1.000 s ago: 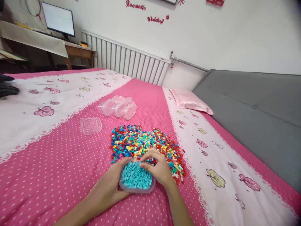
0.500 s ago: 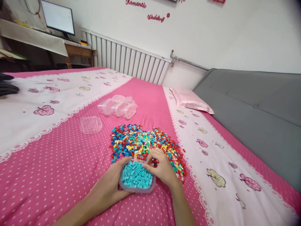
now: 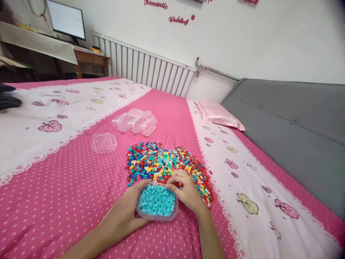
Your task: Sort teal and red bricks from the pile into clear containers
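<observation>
My left hand (image 3: 127,204) is wrapped round the left side of a clear plastic container (image 3: 159,217), its thumb along the near side and its fingers at the far rim. Light-blue toy building bricks (image 3: 156,200) fill the container, which rests on the bed. At the container's far right corner is my right hand (image 3: 188,191), with thumb and forefinger curled close together over the rim; whatever may be between the fingertips is too small to make out. Just beyond spreads a pile of small mixed-colour bricks (image 3: 164,160), red, blue, yellow, green and light blue, partly covered by my right hand.
A clear lid (image 3: 104,143) lies on the pink dotted bedspread (image 3: 67,180), left of the pile. Several clear containers (image 3: 134,122) are heaped farther back. A pink pillow (image 3: 219,116) lies by the grey headboard (image 3: 293,122). A desk with a monitor (image 3: 67,19) stands back left.
My right hand's fingertips have shifted slightly outward, from over the light-blue bricks to the container's far right rim. My left hand and the container have hardly moved.
</observation>
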